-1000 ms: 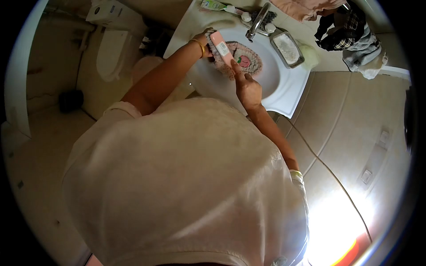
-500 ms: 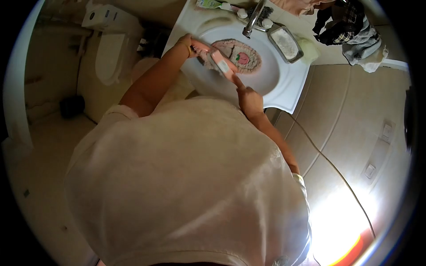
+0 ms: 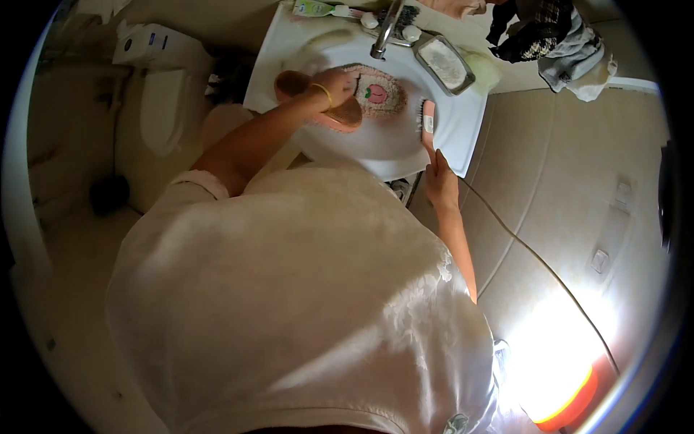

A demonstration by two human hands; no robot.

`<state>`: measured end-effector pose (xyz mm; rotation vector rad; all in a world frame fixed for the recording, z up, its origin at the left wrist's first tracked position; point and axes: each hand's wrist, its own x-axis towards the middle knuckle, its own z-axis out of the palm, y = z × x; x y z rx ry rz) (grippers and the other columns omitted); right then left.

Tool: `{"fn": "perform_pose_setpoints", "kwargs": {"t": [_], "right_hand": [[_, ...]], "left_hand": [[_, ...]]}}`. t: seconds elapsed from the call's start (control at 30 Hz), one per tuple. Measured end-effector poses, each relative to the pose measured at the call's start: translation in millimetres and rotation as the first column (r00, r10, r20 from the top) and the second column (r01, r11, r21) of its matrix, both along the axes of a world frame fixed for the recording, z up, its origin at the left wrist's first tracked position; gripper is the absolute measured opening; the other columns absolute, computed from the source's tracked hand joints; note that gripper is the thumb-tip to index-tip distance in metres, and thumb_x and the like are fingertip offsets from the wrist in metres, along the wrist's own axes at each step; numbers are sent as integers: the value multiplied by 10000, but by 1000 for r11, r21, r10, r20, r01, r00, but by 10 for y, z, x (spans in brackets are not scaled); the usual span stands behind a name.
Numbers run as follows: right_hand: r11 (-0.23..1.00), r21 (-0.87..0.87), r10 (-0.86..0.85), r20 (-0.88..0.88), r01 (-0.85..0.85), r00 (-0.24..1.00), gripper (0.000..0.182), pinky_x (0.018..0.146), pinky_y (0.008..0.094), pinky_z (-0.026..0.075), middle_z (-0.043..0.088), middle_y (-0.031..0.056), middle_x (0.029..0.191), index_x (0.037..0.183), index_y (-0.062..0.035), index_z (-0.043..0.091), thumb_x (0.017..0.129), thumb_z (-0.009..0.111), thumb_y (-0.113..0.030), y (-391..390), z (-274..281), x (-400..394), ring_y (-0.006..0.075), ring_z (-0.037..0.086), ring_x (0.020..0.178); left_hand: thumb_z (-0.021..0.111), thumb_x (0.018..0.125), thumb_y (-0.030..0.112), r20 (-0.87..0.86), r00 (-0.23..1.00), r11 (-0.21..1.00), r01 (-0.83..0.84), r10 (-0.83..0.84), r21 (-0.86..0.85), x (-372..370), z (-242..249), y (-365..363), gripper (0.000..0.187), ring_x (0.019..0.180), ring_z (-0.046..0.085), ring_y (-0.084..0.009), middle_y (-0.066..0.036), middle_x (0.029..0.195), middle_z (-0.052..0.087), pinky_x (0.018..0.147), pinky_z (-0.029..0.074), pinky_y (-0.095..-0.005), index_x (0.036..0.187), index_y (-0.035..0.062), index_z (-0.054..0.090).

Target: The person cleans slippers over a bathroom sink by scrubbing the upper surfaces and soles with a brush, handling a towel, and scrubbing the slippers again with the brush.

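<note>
A slipper (image 3: 348,116) with a pinkish-brown sole is in my left hand (image 3: 335,88), which is closed around its middle over the left side of the sink. Its sole faces up towards me. Beyond it, a second, fuzzy pink slipper (image 3: 390,99) with a pink fruit-shaped patch lies in the basin. My right hand (image 3: 442,182) grips the handle of a pink scrub brush (image 3: 429,119) at the right front rim. The bristles point left, apart from both slippers.
Around the white sink (image 3: 463,137) are a chrome faucet (image 3: 388,30), a tray of white powder (image 3: 442,64) and a green-labelled tube (image 3: 312,9). Clothes (image 3: 557,43) hang at the right. A cable (image 3: 535,253) runs down towards a bright lamp (image 3: 571,405). A toilet (image 3: 163,108) stands left.
The brush has moved off the held slipper to the right and turned more upright. My left hand has shifted to the slipper's middle, and its sole now faces up.
</note>
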<state>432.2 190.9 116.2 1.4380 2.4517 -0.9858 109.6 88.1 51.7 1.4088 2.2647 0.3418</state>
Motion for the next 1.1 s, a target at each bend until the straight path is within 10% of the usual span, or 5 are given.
{"fn": "perform_pose_setpoints", "kwargs": {"t": [0.37, 0.47, 0.77, 0.9, 1.1], "right_hand": [[963, -188, -207, -63, 192, 976, 426, 873, 390, 442, 534, 243, 1147, 1263, -36, 457, 846, 476, -123, -465, 261, 250, 377, 513, 1070], [950, -217, -251, -115, 223, 961, 425, 854, 392, 450, 541, 249, 1133, 1254, -16, 460, 842, 488, -113, -517, 315, 300, 376, 528, 1054], [964, -189, -214, -134, 187, 968, 436, 813, 373, 463, 583, 272, 1031, 1256, -5, 465, 829, 493, -89, -439, 325, 355, 362, 580, 982], [970, -170, -201, -159, 174, 967, 424, 824, 357, 461, 583, 256, 1058, 1254, -5, 466, 841, 492, -100, -416, 243, 326, 345, 578, 1002], [965, -176, -215, -107, 194, 971, 413, 856, 344, 451, 574, 238, 1108, 1255, -11, 466, 856, 494, -114, -449, 321, 251, 330, 564, 1047]], "left_hand": [[665, 722, 333, 12, 996, 950, 83, -83, -301, 1031, -875, 958, 430, 980, 575, -319, -161, 1077, 577, 825, 471, -402, 1054, 75, 575], [654, 732, 312, -276, 955, 943, 13, -110, -334, 1084, -1402, 1005, 356, 981, 579, -320, -146, 1027, 606, 811, 479, -393, 1010, 94, 609], [665, 724, 354, -131, 958, 945, 219, -255, -243, 930, -615, 902, 367, 910, 607, -304, -128, 943, 648, 776, 484, -390, 943, 60, 656], [669, 697, 397, -346, 909, 961, -160, 233, 227, 761, -681, 883, 436, 853, 613, -291, -135, 950, 646, 765, 474, -387, 941, 36, 646], [697, 681, 370, 145, 647, 632, -628, 748, -454, 505, -697, 1006, 441, 868, 598, -251, -115, 969, 632, 724, 459, -372, 983, 57, 626]]}}
